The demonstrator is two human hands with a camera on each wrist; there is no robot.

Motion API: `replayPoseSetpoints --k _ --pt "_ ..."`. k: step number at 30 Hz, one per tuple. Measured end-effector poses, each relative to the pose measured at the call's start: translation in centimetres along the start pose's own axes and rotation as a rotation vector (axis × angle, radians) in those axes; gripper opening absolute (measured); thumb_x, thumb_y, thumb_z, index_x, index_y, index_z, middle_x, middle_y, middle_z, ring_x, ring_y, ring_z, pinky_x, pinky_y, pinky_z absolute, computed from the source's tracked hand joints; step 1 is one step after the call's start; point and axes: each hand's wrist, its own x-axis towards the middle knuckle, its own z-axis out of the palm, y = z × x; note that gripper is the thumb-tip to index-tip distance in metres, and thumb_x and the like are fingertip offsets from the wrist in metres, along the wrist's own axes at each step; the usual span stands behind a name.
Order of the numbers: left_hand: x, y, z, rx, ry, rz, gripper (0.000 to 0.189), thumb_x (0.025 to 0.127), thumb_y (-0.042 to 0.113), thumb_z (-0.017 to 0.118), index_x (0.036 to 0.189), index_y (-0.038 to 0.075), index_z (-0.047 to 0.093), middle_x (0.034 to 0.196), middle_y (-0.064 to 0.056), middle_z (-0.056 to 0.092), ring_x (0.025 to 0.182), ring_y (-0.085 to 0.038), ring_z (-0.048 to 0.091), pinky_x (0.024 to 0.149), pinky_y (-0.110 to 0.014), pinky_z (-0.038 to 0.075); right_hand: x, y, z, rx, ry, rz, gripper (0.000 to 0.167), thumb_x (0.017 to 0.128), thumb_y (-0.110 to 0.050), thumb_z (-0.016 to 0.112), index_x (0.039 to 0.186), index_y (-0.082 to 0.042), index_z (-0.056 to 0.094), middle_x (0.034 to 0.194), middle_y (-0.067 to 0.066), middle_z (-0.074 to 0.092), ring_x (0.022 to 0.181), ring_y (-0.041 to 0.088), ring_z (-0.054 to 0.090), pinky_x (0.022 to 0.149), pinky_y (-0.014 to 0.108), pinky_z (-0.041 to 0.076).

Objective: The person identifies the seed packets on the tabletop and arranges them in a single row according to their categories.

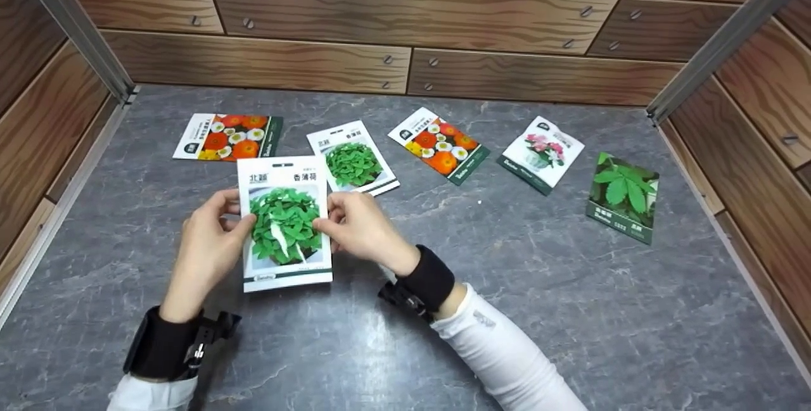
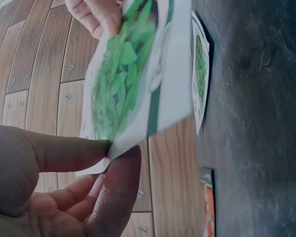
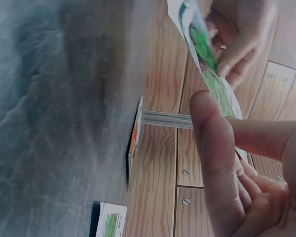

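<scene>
Both hands hold up one white seed packet [image 1: 285, 275] with a picture of a leafy green plant, raised above the grey tabletop. The left hand [image 1: 212, 246] pinches its left edge, thumb on the printed front and fingers behind. On the opposite edge, the right hand [image 1: 364, 227] pinches it the same way. The left wrist view shows the packet [image 2: 118, 84] between thumb and forefinger; from the right wrist it appears nearly edge-on. Just behind lies a matching green-plant packet [image 1: 353, 161], partly overlapped by the held one in the head view.
Along the back of the table [image 1: 538, 309] lie an orange-flower packet [image 1: 237, 137] at left and another orange-flower packet [image 1: 440, 145] near the middle. Farther right are a pink-flower packet [image 1: 542, 154] and a green-leaf packet [image 1: 623, 196]. Wood-patterned walls [image 1: 317, 9] enclose the table.
</scene>
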Motion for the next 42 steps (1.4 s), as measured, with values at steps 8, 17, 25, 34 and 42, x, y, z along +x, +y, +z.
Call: replayPoseSetpoints --k 8,17,25,34,42 --pt "0.3 -0.6 0.2 0.058 -0.04 0.002 0.047 0.101 0.008 0.063 0.144 -0.009 0.055 0.124 -0.031 0.067 0.101 -0.037 0.069 0.085 -0.038 0.056 -0.3 -0.1 1.1 -0.045 -0.006 0.02 0.018 0.099 -0.01 0.071 0.088 -0.001 0.061 0.078 0.023 0.075 0.067 0.04 0.076 0.043 0.015 0.045" --pt "0.5 -1.5 0.0 0.101 -0.062 -0.015 0.047 0.1 0.006 0.061 0.143 -0.012 0.054 0.123 -0.032 0.068 0.105 -0.041 0.068 0.092 -0.05 0.057 -0.2 -0.1 2.1 -0.222 -0.019 -0.01 0.013 0.093 -0.011 0.078 0.096 -0.005 0.067 0.08 0.009 0.077 0.054 0.001 0.057 0.054 0.013 0.046" --pt "0.8 -2.6 0.1 0.168 -0.148 -0.028 0.049 0.1 0.007 0.062 0.144 -0.014 0.052 0.122 -0.035 0.068 0.097 -0.041 0.069 0.084 -0.048 0.058 0.0 -0.7 3.4 -0.38 -0.044 0.063 0.041 0.091 -0.014 0.08 0.127 -0.003 0.063 0.086 0.004 0.076 0.07 0.013 0.065 0.068 0.023 0.055" --pt "1.6 -3.9 0.4 0.2 -0.206 -0.021 0.046 0.098 0.005 0.064 0.139 -0.016 0.056 0.108 -0.031 0.07 0.087 -0.033 0.066 0.079 -0.044 0.055 0.5 -1.0 4.5 -0.507 -0.1 0.171 0.109 0.089 -0.015 0.081 0.165 0.008 0.007 0.096 0.016 0.077 0.076 0.028 0.073 0.067 0.036 0.06" --pt "1.6 -4.4 0.9 0.258 -0.222 -0.006 0.03 0.097 0.006 0.065 0.121 -0.012 0.065 0.092 -0.022 0.068 0.082 -0.032 0.062 0.07 -0.036 0.047 0.6 -0.9 5.3 -0.661 -0.167 0.118 0.081 0.094 -0.012 0.073 0.16 0.009 0.032 0.101 0.02 0.077 0.083 0.031 0.075 0.068 0.036 0.062"
